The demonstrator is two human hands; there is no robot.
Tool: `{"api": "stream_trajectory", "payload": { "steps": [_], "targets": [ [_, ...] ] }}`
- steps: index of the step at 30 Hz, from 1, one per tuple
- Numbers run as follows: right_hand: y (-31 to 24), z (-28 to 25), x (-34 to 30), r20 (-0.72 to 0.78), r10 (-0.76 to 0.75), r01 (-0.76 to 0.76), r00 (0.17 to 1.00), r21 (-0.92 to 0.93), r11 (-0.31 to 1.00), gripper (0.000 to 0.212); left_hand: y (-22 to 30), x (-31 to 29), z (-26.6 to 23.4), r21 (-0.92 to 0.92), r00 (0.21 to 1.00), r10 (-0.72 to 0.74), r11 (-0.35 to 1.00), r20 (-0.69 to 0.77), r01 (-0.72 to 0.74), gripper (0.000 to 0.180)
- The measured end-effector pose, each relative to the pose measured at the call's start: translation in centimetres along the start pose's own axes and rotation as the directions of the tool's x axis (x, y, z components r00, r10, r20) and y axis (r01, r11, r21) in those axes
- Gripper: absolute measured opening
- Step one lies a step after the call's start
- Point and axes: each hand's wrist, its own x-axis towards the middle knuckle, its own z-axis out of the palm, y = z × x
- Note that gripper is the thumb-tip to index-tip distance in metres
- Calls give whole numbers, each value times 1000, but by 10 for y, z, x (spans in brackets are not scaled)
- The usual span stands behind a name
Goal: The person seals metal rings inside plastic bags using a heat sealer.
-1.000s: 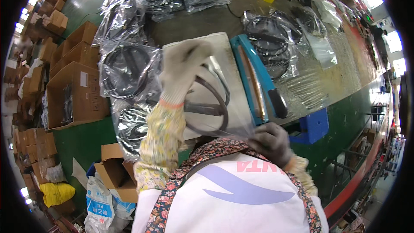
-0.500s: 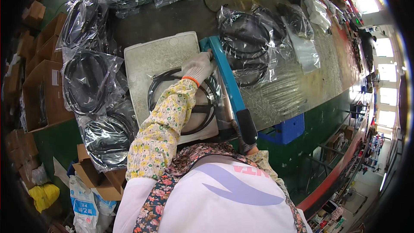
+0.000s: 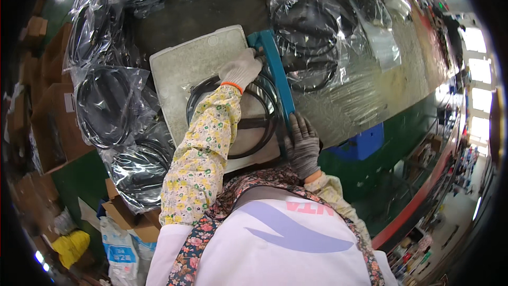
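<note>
A black cable coil [image 3: 257,145] lies in a clear plastic bag on a pale, worn board [image 3: 177,69]. Along the board's right edge runs a teal bar-shaped bag sealer [image 3: 279,71]. My left hand [image 3: 241,69], in a white knit glove with an orange cuff, is closed at the bag's far edge, against the sealer; its fingertips are partly hidden. My right hand [image 3: 303,145], in a grey glove, lies flat over the near end of the sealer with fingers stretched forward. It covers the sealer's black handle.
Bagged cable coils [image 3: 106,106] line the table's left side, and more bagged coils [image 3: 307,37] lie right of the sealer. Clear empty bags [image 3: 352,103] are spread at the right. Cardboard boxes [image 3: 61,122] stand at the left; a blue plastic stool [image 3: 362,143] is below the table's right edge.
The sealer's bar has come down, and my right hand has moved from beneath its handle to lie flat on top. My left hand stays at the bag's edge. The view has shifted slightly.
</note>
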Motion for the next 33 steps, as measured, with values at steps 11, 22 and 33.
{"api": "stream_trajectory", "payload": {
  "steps": [11,22,33],
  "targets": [
    [16,0,2,-128,75,-72,989,27,997,69,-57,-85,1,519,759,572,771,-312,-368,72],
    [5,0,-1,-51,95,-92,994,57,994,75,-112,-137,14,669,733,613,680,-296,-299,59],
    [8,3,2,-59,94,-90,994,62,994,76,-115,-131,15,706,677,672,633,-299,-316,58]
  ]
}}
